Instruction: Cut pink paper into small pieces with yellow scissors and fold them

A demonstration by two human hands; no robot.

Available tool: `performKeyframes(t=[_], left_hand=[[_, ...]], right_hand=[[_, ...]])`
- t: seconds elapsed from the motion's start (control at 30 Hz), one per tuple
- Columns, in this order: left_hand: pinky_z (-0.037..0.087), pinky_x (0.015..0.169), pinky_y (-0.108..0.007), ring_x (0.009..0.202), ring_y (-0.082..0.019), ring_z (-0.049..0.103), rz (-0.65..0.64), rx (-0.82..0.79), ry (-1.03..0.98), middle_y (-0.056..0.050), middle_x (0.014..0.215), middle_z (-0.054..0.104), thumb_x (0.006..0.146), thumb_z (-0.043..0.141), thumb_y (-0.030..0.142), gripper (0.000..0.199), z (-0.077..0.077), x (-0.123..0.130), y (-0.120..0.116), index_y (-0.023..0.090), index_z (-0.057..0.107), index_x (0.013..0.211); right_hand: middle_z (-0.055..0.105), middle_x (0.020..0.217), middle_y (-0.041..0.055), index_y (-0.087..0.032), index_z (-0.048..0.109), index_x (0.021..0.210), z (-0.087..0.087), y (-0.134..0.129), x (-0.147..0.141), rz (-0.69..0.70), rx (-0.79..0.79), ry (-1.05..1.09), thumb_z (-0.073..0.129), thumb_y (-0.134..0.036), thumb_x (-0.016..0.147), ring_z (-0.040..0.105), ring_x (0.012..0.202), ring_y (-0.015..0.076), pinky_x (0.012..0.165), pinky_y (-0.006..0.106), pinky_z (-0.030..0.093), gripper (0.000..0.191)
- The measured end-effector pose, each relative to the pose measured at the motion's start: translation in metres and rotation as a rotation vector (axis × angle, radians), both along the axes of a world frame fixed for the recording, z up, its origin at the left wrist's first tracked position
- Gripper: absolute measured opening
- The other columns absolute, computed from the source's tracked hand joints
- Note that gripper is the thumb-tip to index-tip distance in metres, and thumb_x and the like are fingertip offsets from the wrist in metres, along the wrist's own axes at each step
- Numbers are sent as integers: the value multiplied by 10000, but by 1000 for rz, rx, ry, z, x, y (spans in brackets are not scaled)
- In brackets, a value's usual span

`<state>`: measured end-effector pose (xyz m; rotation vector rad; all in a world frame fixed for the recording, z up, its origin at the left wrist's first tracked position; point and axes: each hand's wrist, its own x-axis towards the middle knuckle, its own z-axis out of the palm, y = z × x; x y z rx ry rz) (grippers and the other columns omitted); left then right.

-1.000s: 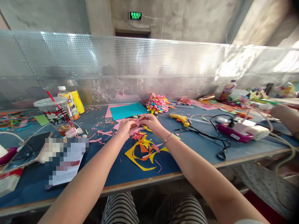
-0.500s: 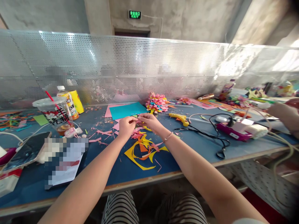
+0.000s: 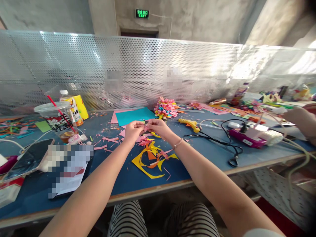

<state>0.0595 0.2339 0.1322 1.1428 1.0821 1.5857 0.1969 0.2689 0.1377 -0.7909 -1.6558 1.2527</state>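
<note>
My left hand point(image 3: 134, 133) and my right hand point(image 3: 158, 127) meet above the middle of the table, fingertips pinched together. Between them is a small pink paper strip point(image 3: 145, 127), mostly covered by the fingers. Just below lie pink paper scraps point(image 3: 144, 141) and yellow paper offcuts point(image 3: 148, 174) with curved edges. A blue-green paper sheet point(image 3: 134, 116) rests on pink paper behind my hands. Beyond my right hand stands a fluffy bundle of pink, yellow and blue paper strips point(image 3: 166, 108). To its right is a yellow glue gun point(image 3: 190, 125).
On the left are a plastic cup point(image 3: 56, 121) with a red straw, a bottle point(image 3: 74, 108), a phone point(image 3: 29, 159) and a tablet point(image 3: 71, 177). Black cable point(image 3: 219, 141) and a purple power strip point(image 3: 247, 139) lie right. Another person's hand point(image 3: 300, 118) shows at far right.
My left hand has turned slightly and shifted a little left and up. My fingertips stay together, and a bit more pink shows between them.
</note>
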Motion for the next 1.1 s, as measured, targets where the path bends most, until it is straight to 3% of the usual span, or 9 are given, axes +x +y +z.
performKeyframes(t=[0.2,0.4,0.63,0.73,0.87,1.1], left_hand=[[518,634,-261,550,-115,610,-119,-116,-207,-11,563,617,577,621,75,122,0,-3,2,128,602,686],[526,662,-260,586,-103,621,-169,-98,-248,-18,655,633,573,700,111,165,-6,-7,5,121,600,704],[519,642,-269,575,-100,600,-119,-46,-151,4,638,613,546,737,143,224,-9,-5,8,141,584,711],[497,587,-254,538,-96,573,-91,6,-57,19,601,588,562,709,145,200,-8,-4,8,143,579,715],[457,535,-223,521,-90,551,-76,46,-24,25,583,578,571,676,134,189,-6,-4,7,148,577,732],[462,573,-255,522,-113,544,-152,-26,124,-8,540,595,579,693,275,156,2,-7,4,148,607,608]], right_hand=[[571,588,-2,-126,619,672,0,2,0,-57,183,-142,655,-349,640,486,529,83,485,204,378,229],[571,616,4,-143,606,690,-4,7,0,-79,303,-229,595,-310,686,494,555,99,502,215,376,167],[537,561,-19,-162,531,694,-7,7,1,-70,274,-255,582,-374,713,484,509,92,489,214,382,218],[530,541,-11,-159,550,654,-6,4,2,24,290,-312,514,-391,763,485,505,94,488,214,379,258],[515,545,-13,-152,578,675,-1,0,3,111,242,-237,503,-408,762,488,504,97,484,219,384,281],[492,567,-22,-156,544,659,1,1,4,124,289,-217,502,-426,774,463,502,77,486,204,377,296]])
